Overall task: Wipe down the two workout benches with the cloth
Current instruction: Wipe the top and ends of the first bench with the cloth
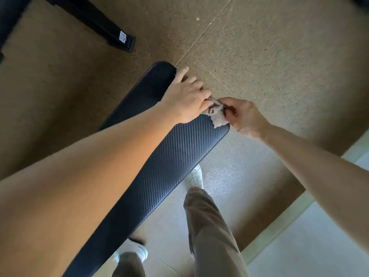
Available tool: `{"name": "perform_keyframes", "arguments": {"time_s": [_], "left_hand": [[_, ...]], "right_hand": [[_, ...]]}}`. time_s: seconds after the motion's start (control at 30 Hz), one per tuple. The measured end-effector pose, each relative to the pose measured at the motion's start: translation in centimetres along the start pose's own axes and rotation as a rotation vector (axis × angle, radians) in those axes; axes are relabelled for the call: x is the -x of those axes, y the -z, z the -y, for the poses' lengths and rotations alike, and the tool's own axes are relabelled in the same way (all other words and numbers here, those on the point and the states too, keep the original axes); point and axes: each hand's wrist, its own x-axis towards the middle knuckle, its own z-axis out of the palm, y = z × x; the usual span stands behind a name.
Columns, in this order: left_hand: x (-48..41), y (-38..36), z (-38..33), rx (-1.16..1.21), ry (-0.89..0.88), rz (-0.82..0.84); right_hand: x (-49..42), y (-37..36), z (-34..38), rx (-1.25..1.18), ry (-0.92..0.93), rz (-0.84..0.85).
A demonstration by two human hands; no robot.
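Both of your hands are on the cloth [216,114] at the far end of the bench pad [169,156].
Your right hand [242,117] pinches the pale cloth at the pad's corner. Your left hand [185,96] curls its lower fingers into the cloth's other side, with the forefinger stretched out. The cloth lies on the black ribbed pad, and a black frame leg [103,23] stands well apart on the speckled floor [279,56].

bench [169,156]: blue-black, fine ribbed stripes | cloth [216,115] at bench edge: off-white w/ brownish blotches | floor [279,56] around bench: speckled brown | trousers [209,226] beside bench: khaki-brown | shoe [195,176]: white
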Motion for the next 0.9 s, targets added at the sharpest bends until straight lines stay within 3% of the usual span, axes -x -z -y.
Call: {"name": "perform_keyframes", "arguments": {"time_s": [0.1,0.2,0.27,0.37,0.47,0.67,0.9], "left_hand": [[0.3,-1.0,-2.4,0.001,-0.063,-0.035],[1.1,-2.5,-4.7,0.023,-0.102,-0.108],[1.7,-3.4,-6.4,0.049,-0.079,-0.158],[3.9,-4.5,-8.6,0.179,0.110,-0.315],[6.5,-5.9,-10.0,0.338,0.261,-0.475],[7.4,-7.6,-9.4,0.354,0.204,-0.637],[7.7,-7.6,-9.2,0.344,0.107,-0.662]], "right_hand": [[2.1,1.2,-1.9,-0.055,-0.168,0.055],[3.2,3.0,-3.0,0.047,-0.305,0.073],[3.2,3.6,-3.0,0.014,-0.315,-0.019],[1.4,2.2,-1.2,-0.322,-0.283,-0.166],[0.0,-1.7,1.1,-0.488,-0.234,-0.046],[-0.8,-5.2,0.7,-0.585,-0.245,-0.127],[1.7,-7.4,0.8,-0.720,-0.381,-0.263]]}}
